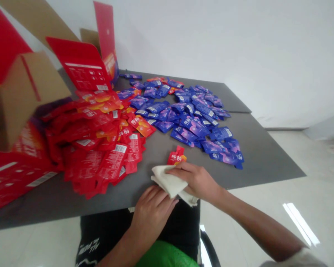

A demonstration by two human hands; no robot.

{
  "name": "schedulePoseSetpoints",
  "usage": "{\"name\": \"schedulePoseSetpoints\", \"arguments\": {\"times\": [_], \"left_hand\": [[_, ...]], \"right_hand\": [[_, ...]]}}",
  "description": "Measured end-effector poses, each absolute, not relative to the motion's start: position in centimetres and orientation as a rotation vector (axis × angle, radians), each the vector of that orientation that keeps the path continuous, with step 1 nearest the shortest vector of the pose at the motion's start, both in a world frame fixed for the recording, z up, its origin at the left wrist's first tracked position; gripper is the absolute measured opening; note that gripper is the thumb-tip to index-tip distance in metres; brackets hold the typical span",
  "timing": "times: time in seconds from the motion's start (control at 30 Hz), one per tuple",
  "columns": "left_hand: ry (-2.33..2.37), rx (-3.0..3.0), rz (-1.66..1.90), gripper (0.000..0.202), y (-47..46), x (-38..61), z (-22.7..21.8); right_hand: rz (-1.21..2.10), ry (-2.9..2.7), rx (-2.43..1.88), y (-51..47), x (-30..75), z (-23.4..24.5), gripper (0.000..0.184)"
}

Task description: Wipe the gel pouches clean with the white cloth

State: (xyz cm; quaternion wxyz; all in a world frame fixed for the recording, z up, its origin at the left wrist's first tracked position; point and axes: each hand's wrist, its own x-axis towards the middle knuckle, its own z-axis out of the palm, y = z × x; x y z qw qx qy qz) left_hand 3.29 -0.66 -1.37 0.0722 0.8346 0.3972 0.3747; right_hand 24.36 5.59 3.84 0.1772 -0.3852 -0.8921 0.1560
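Observation:
My right hand (pixel 196 180) is closed on a white folded cloth (pixel 169 181) at the front edge of the grey table (pixel 261 155). Its fingertips lie just below a single red packet (pixel 176 156). My left hand (pixel 151 211) rests at the table edge, fingers together, touching the cloth's lower side from below. A big heap of red packets (pixel 97 148) lies to the left. Spread over the middle and back of the table are many blue packets (pixel 192 118).
An open red and brown cardboard box (pixel 22 111) stands at the left, its flaps raised. A second red flap (pixel 105 33) stands behind it. White wall at the back, glossy pale floor to the right. A black and green garment shows below the table edge.

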Motion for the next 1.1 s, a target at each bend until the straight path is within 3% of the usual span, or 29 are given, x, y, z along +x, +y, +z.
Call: {"name": "schedulePoseSetpoints", "arguments": {"times": [0.23, 0.43, 0.67, 0.9, 1.1], "left_hand": [[1.135, 2.507, 1.131, 0.019, -0.4, 3.2, -1.2], [1.204, 2.501, 1.092, 0.016, -0.6, 3.1, -1.3], [1.136, 2.491, 1.118, 0.020, -0.5, 3.1, -1.3], [1.216, 2.496, 1.064, 0.016, -0.6, 3.1, -1.1], [1.144, 2.493, 1.102, 0.019, -0.5, 3.1, -1.0]], "right_hand": [[0.093, -2.403, -1.395, 9.3, 25.9, 4.3, 0.048], [0.349, -2.491, -1.170, 5.3, 24.4, 3.7, 0.043], [0.119, -2.398, -1.427, 9.4, 25.9, 4.0, 0.045], [0.380, -2.502, -1.178, 5.6, 24.3, 3.5, 0.044], [0.125, -2.383, -1.428, 9.6, 26.1, 4.0, 0.046]]}}
